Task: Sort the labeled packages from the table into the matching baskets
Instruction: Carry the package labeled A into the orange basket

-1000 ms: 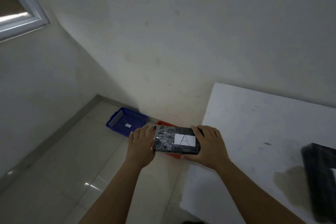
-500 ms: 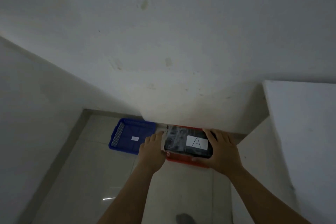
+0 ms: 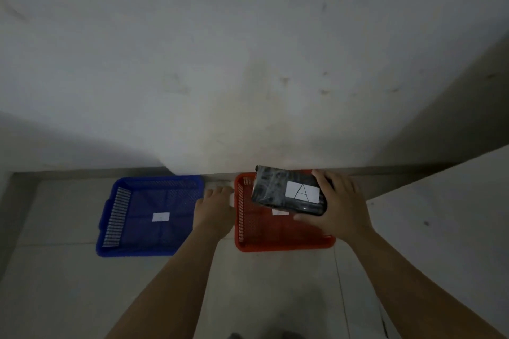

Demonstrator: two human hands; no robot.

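Note:
A black wrapped package [image 3: 275, 190] with a white label marked "A" hangs over the red basket [image 3: 248, 245], held by my right hand [image 3: 341, 206] at its right end. My left hand [image 3: 214, 209] has come off the package and hovers with fingers spread between the two baskets, over the red basket's left rim. The red basket stands on the floor against the wall, and a small white label lies on its bottom, partly hidden by the package. The blue basket [image 3: 132, 249] sits to its left, holding only a white label.
The white table [image 3: 446, 215] edge runs along the right side, beside the red basket. Pale floor tiles [image 3: 68, 283] spread in front of both baskets. A plain wall [image 3: 248, 63] rises directly behind them.
The view swung down over the baskets. My left hand let go of the package; my right hand alone carries it over the red basket.

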